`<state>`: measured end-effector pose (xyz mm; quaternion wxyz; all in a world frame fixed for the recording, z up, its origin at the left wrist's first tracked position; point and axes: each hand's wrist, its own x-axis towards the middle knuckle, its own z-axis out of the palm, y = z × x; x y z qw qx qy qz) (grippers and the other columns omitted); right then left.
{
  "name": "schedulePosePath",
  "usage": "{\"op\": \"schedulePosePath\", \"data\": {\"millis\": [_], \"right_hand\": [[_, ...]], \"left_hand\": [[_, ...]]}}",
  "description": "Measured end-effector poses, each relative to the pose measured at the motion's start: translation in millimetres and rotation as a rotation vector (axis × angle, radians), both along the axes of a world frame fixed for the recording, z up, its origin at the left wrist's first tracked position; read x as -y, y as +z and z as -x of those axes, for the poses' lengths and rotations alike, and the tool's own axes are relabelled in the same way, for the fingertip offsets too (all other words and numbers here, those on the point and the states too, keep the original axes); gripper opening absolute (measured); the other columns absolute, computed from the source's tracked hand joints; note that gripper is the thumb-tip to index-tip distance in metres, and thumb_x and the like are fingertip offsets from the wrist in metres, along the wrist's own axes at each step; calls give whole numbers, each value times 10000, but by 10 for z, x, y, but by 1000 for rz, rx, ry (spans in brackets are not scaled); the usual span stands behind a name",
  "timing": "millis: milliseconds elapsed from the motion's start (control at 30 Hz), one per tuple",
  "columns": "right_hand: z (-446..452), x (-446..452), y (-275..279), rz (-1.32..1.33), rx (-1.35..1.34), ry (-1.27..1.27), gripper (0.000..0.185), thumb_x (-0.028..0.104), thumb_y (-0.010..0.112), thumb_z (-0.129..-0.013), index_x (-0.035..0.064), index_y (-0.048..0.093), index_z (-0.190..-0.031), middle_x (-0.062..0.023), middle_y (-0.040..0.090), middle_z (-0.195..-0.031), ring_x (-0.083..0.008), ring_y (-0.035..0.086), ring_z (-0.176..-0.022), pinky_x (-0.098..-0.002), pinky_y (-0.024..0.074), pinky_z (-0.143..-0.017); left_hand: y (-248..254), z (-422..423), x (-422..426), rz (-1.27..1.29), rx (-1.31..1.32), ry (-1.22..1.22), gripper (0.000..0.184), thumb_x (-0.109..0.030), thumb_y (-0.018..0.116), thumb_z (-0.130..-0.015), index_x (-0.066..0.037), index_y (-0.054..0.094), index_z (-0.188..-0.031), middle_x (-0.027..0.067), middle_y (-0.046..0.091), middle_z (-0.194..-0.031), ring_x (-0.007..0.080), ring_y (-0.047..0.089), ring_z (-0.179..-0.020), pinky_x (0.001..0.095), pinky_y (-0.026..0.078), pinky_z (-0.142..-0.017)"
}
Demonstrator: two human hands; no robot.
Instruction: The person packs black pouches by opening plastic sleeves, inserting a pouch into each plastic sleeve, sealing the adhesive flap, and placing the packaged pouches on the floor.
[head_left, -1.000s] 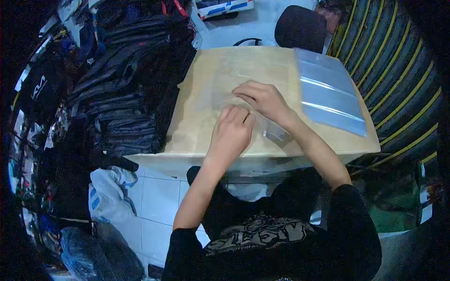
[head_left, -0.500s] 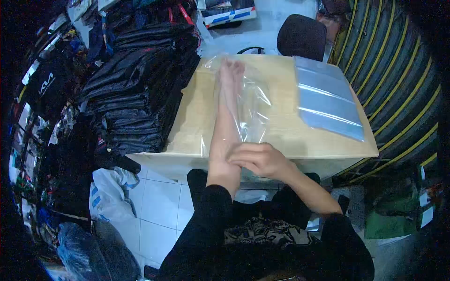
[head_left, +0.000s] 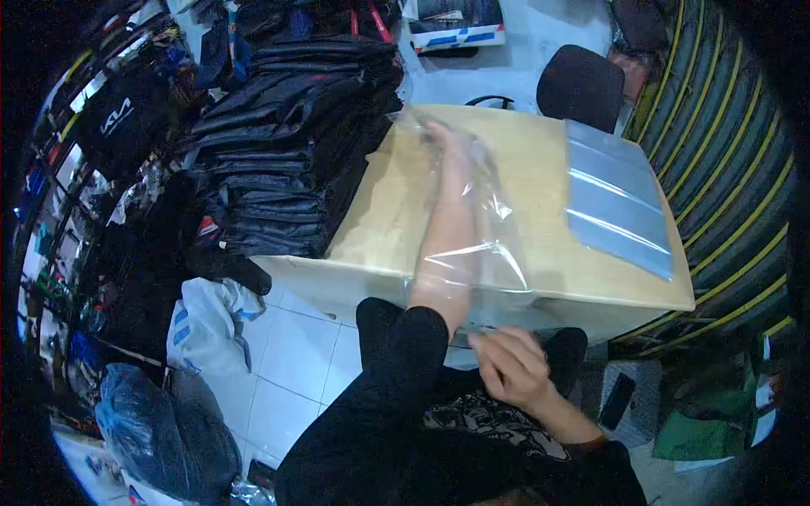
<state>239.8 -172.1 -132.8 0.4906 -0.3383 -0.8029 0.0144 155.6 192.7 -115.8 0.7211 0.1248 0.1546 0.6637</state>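
Note:
A clear plastic bag (head_left: 504,211) is drawn over my left hand (head_left: 451,145) and most of the forearm. Through the film, that hand looks open near the far edge of the table, its fingers partly blurred. Nothing but the bag shows around it. My right hand (head_left: 515,367) is just off the table's near edge, below the bag's near end and beside my left elbow. Its fingers are loosely bent and apart, with no visible thing between them. A stack of flat clear plastic sleeves (head_left: 620,202) lies on the table's right side.
A tall pile of folded black items (head_left: 278,160) stands at the left on the wooden table (head_left: 380,228). Behind the table is a dark chair back (head_left: 580,84). White and dark plastic bags (head_left: 215,325) rest on the floor at left. Ribbed dark rolls with yellow stripes (head_left: 717,152) line the right.
My right hand has moved from my left forearm down toward my body, its fingers loosening. The bag has shifted nearer along my left arm. The whole view has swung slightly left.

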Motion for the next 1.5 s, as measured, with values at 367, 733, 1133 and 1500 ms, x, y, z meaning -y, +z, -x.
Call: {"op": "schedulePosePath", "data": {"millis": [367,733,1133,1500], "right_hand": [[161,-1256,-29,253,-414,-442,448,137,422,-958,-59,354,-1355,-239,573,-1176,-293,619,-967,-362,474,-839],[-218,-2856,-545,690,-1217,-41,538,361,358,-985,-47,410,-1332,-165,474,-1321,-231,453,-1199,-322,352,-998],[-237,-2633,35,332,-700,-943,518,304,504,-883,-26,455,-1279,-323,507,-1166,-418,537,-1064,-463,412,-930],[155,-2668,-203,485,-576,-806,522,257,580,-867,56,433,-1326,-228,443,-1316,-321,465,-1202,-436,405,-918]], "left_hand": [[-119,-732,-255,-28,51,166,897,-590,426,-881,-7,63,-1459,160,150,-1512,290,246,-1358,388,250,-1098],[-221,-786,-38,-93,-22,423,693,-406,446,-926,25,220,-1419,215,277,-1444,325,299,-1315,394,243,-1083],[-106,-294,653,-403,-836,617,711,-403,478,-927,4,206,-1443,194,237,-1484,302,262,-1353,347,229,-1087],[61,-3,1075,-391,-1124,603,820,-476,528,-890,-141,78,-1489,254,51,-1510,345,39,-1412,423,101,-1127]]}}
